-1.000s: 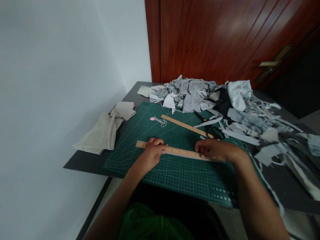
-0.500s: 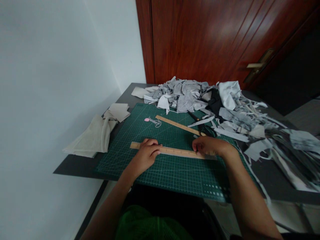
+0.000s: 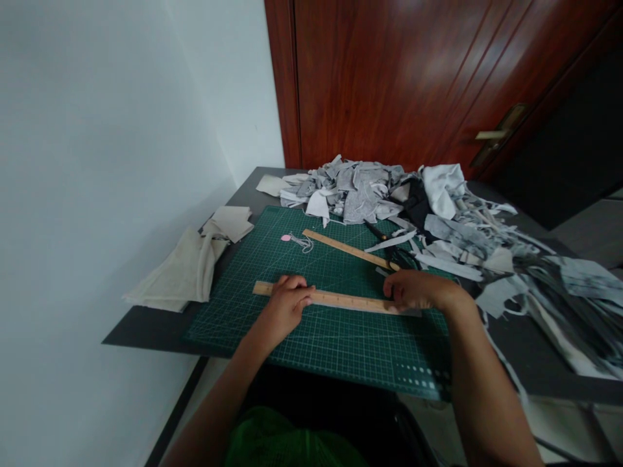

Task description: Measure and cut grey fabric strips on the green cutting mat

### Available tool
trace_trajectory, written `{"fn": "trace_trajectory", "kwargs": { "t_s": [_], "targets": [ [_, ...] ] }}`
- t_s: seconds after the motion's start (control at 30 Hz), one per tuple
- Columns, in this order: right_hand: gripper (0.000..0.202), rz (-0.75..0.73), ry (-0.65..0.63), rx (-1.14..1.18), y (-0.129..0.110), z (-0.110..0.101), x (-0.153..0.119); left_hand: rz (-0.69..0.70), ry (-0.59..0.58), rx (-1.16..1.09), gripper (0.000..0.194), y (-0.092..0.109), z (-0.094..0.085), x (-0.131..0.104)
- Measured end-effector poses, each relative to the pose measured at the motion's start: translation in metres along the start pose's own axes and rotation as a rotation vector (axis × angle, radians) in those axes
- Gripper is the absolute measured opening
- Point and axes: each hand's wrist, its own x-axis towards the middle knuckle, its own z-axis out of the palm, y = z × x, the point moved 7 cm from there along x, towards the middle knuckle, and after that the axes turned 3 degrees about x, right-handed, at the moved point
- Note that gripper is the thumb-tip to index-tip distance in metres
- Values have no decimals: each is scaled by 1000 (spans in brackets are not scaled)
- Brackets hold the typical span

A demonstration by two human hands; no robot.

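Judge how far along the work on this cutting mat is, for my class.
Seemingly done: cut-looking cloth pieces lie heaped behind the mat. In hand: the left hand presses on the nearer wooden ruler; the right hand is at its right part, where pale material shows at the edge. Possibly left: the cream cloth, untouched at the left. How much remains, I cannot tell.

A sewing workspace, shown by fabric scraps (image 3: 360, 194), a cutting mat (image 3: 341, 337) and scissors (image 3: 392, 250).
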Motion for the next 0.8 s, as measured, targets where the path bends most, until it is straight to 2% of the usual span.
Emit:
{"fn": "trace_trajectory", "kwargs": {
  "t_s": [0.23,0.4,0.5,0.6,0.67,0.73,0.8],
  "targets": [
    [22,75,125,-106,3,5,6,-10,-20,27,29,6,-4,-1],
    [14,0,235,-52,10,-3,8,-2,-17,28,30,3,0,-2],
    [12,-53,451,-34,8,-23,13,-12,-11,22,29,-1,1,-1],
    [29,-27,754,-46,8,-43,20,-20,-11,-12,28,-2,1,1],
    [37,-13,900,-52,9,-51,26,-23,-9,-28,27,-2,1,1],
    [39,-5,960,-57,16,-54,34,-19,-1,-31,26,-1,0,1],
    [35,19,955,-63,29,-56,39,-8,5,-32,25,-1,0,0]
  ]
}}
